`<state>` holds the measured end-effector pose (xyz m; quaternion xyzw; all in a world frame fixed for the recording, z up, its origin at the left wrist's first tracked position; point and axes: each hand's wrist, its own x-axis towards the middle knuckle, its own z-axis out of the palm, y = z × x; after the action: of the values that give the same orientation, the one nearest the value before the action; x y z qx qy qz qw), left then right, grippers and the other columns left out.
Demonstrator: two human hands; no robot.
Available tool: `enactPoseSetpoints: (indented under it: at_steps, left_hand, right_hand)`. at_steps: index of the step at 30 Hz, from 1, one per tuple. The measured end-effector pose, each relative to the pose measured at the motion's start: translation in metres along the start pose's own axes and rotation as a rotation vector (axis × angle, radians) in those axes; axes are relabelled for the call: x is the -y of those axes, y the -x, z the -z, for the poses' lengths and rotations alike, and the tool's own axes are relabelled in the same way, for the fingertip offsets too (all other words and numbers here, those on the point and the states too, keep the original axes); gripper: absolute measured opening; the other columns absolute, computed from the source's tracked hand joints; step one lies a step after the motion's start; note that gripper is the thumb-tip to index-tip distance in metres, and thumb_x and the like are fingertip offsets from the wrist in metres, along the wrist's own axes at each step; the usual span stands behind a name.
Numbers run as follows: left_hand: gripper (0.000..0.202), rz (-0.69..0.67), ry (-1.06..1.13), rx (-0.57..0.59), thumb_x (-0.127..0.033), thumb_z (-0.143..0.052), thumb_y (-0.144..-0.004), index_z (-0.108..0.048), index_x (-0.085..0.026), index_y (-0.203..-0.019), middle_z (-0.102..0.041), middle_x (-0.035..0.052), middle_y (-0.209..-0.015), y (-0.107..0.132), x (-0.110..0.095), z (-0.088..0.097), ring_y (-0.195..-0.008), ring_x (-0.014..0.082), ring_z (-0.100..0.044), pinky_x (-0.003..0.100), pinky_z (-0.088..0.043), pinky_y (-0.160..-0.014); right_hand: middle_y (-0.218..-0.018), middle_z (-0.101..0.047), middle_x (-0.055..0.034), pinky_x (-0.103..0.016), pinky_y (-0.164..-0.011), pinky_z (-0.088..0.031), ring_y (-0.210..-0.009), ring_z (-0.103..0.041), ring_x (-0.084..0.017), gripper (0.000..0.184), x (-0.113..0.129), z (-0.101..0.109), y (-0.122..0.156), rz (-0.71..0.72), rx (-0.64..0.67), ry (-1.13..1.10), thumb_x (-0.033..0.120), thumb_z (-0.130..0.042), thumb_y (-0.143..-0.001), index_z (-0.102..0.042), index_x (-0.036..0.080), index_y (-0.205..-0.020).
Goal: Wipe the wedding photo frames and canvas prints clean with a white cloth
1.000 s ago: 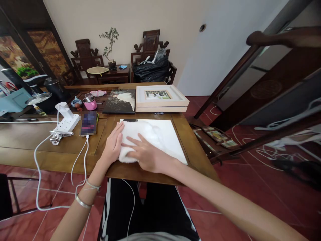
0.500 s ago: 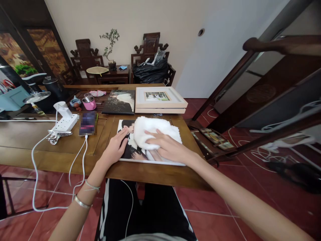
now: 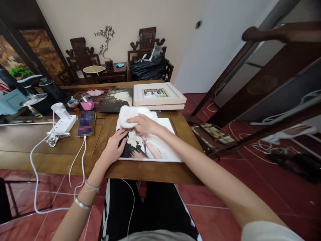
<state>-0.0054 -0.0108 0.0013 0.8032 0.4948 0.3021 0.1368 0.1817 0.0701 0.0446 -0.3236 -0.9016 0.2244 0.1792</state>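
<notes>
Looked mid-wipe: right hand (image 3: 143, 124) clutched the white cloth (image 3: 126, 115) atop the photo panel (image 3: 150, 145) by the front edge of the desk (image 3: 147, 171); left hand (image 3: 114, 146) splayed loose, bracing the panel. Next stroke probably needed light pressure.

cloth (image 3: 124, 116) lies over photo panel (image 3: 152, 149), frames (image 3: 158, 95) behind, phone (image 3: 86, 123) left.

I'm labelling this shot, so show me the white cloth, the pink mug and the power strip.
White cloth (image 3: 132, 111): head view, its upper folded part.
Pink mug (image 3: 86, 105): head view, its outer wall.
Power strip (image 3: 65, 124): head view, its socket face.
</notes>
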Motion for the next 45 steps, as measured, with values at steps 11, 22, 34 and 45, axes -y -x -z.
enactPoseSetpoints:
  at_steps: [11,22,34,45]
  left_hand:
    - [0.04,-0.012,0.001,0.0,-0.026,-0.04,-0.093,-0.055,-0.016,-0.129,-0.049,0.0112,-0.141,0.0,0.0,-0.001,-0.134,0.0228,-0.041,0.045,-0.033,-0.112]
    - [0.04,0.007,0.0,0.007,-0.027,-0.04,-0.093,-0.054,-0.015,-0.129,-0.049,0.0119,-0.141,0.0,-0.001,-0.001,-0.134,0.0234,-0.042,0.044,-0.032,-0.113]
    - [0.04,0.004,-0.009,0.024,-0.028,-0.042,-0.093,-0.055,-0.012,-0.127,-0.049,0.0141,-0.14,-0.001,-0.001,0.0,-0.134,0.0239,-0.042,0.044,-0.031,-0.113]
    - [0.04,0.029,0.026,0.032,-0.029,-0.043,-0.093,-0.055,-0.014,-0.128,-0.048,0.0124,-0.142,0.0,-0.002,0.002,-0.134,0.0242,-0.041,0.043,-0.03,-0.114]
  right_hand:
    - [-0.113,-0.069,-0.0008,-0.046,-0.108,-0.034,-0.106,-0.062,-0.025,0.054,-0.07,0.035,0.096,-0.235,-0.179,0.142,0.007,-0.038,-0.068,-0.066,0.02,-0.111]
    - [-0.144,-0.044,-0.0073,-0.057,-0.115,-0.014,-0.132,-0.04,-0.026,0.053,0.011,0.009,0.158,-0.029,-0.096,0.119,0.0,-0.036,-0.057,-0.068,0.02,-0.095]
    - [-0.146,-0.041,0.0022,-0.054,-0.114,-0.022,-0.138,-0.028,-0.025,0.051,0.021,0.014,0.175,-0.032,0.025,0.079,-0.002,-0.035,-0.056,-0.068,0.023,-0.086]
    - [-0.121,-0.066,-0.008,-0.045,-0.105,-0.039,-0.117,-0.057,-0.03,0.046,-0.087,0.041,0.088,-0.342,-0.257,-0.021,0.009,-0.045,-0.066,-0.071,0.014,-0.104]
